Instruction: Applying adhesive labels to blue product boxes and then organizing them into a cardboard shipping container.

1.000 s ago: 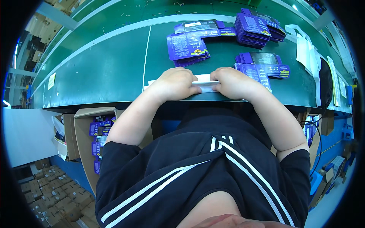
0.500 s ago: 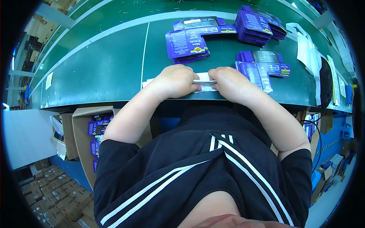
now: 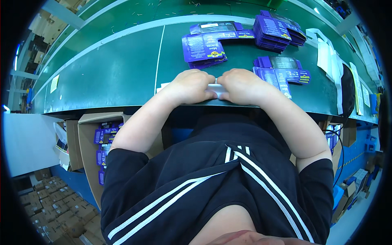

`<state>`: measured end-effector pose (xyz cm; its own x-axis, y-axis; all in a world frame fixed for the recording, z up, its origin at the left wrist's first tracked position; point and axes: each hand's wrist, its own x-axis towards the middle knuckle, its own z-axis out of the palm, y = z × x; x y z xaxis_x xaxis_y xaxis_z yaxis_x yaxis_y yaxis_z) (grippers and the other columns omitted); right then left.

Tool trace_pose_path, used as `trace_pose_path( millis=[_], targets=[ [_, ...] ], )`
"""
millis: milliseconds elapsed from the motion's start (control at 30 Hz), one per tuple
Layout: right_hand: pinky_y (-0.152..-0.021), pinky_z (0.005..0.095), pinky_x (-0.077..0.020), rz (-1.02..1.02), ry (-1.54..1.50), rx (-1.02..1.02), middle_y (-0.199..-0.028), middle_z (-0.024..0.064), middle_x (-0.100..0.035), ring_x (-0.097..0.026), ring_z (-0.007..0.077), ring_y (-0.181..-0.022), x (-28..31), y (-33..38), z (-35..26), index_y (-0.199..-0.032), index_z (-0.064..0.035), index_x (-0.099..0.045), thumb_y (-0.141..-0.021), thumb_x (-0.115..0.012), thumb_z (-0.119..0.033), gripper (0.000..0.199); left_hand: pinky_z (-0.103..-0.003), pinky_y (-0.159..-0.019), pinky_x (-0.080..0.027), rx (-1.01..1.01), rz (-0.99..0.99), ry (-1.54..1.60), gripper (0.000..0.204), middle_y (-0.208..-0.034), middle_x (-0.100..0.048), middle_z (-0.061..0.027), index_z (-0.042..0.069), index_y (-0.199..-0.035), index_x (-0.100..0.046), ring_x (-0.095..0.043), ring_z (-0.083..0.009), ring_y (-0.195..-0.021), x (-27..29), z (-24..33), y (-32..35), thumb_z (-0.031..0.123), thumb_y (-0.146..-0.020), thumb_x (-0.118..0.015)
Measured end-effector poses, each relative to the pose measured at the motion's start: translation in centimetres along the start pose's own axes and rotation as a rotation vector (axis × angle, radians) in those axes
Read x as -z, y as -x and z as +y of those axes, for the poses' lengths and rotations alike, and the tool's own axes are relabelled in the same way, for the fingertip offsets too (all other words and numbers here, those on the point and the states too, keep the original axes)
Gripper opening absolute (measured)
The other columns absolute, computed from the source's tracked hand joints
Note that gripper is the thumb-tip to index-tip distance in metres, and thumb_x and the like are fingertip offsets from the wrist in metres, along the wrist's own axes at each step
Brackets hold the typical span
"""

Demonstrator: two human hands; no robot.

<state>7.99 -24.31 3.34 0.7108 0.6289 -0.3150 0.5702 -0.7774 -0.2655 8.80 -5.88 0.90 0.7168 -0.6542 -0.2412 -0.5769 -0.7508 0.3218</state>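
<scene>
White material (image 3: 215,89) lies at the near edge of the green table (image 3: 110,77), mostly hidden by our hands. We grip it from both sides: our left hand (image 3: 191,86) and right hand (image 3: 240,86) sit close together, fingers curled in on it. Farther back we see flat purple cartons (image 3: 203,47), with a taller purple stack (image 3: 272,30) to their right; a smaller purple pile (image 3: 272,77) lies just beyond our right wrist.
</scene>
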Motion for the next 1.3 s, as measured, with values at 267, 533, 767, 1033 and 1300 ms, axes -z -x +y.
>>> trace_pose_path(
  millis=[267,533,767,1033,1300],
  targets=[
    [-0.082,0.0427,-0.0529,-0.058,-0.017,-0.038,-0.094,0.0159,-0.071,-0.067,0.0353,-0.088,0.2,0.0,-0.3,-0.097,-0.0036,-0.070,-0.086,-0.068,-0.020,0.019,-0.039,-0.090,-0.048,-0.037,0.001,0.037,0.027,-0.102,-0.068,-0.0116,0.005,-0.103,-0.069,-0.061,-0.0306,-0.097,1.3,-3.3,3.4,0.024,-0.084,-0.072],
    [-0.078,0.0436,-0.0534,0.088,-0.062,-0.011,-0.089,0.0146,-0.071,-0.068,0.0347,-0.084,-1.5,-2.1,-2.7,-0.095,-0.0048,-0.070,-0.090,-0.065,-0.020,0.017,-0.038,-0.090,-0.047,-0.011,0.050,0.111,0.017,-0.101,-0.067,-0.0105,0.004,-0.095,-0.068,-0.059,-0.0287,-0.098,0.7,-4.3,4.8,0.018,-0.084,-0.071],
    [-0.078,0.0436,-0.0534,0.104,-0.082,-0.077,-0.089,0.0144,-0.071,-0.069,0.0342,-0.084,-1.4,-2.1,-3.0,-0.095,-0.0045,-0.070,-0.091,-0.065,-0.020,0.017,-0.038,-0.090,-0.046,0.146,-0.087,0.155,0.015,-0.098,-0.067,-0.0104,0.004,-0.093,-0.068,-0.058,-0.0281,-0.100,1.9,-3.6,3.8,0.016,-0.084,-0.070],
    [-0.079,0.0435,-0.0535,0.026,-0.073,-0.076,-0.089,0.0142,-0.071,-0.069,0.0332,-0.086,-1.0,-2.0,-3.2,-0.095,-0.0026,-0.070,-0.091,-0.064,-0.019,0.018,-0.038,-0.089,-0.046,-0.012,0.037,0.061,0.012,-0.098,-0.066,-0.0104,0.004,-0.090,-0.068,-0.058,-0.0290,-0.099,0.0,-4.5,4.5,0.015,-0.085,-0.068],
    [-0.079,0.0429,-0.0537,0.031,-0.115,-0.154,-0.091,0.0149,-0.071,-0.069,0.0336,-0.085,-1.0,-2.0,-3.8,-0.095,-0.0022,-0.071,-0.091,-0.065,-0.020,0.019,-0.039,-0.092,-0.047,0.049,0.002,0.047,0.019,-0.098,-0.066,-0.0109,0.006,-0.096,-0.071,-0.059,-0.0298,-0.103,0.3,-3.8,4.3,0.023,-0.087,-0.068]
  ],
)
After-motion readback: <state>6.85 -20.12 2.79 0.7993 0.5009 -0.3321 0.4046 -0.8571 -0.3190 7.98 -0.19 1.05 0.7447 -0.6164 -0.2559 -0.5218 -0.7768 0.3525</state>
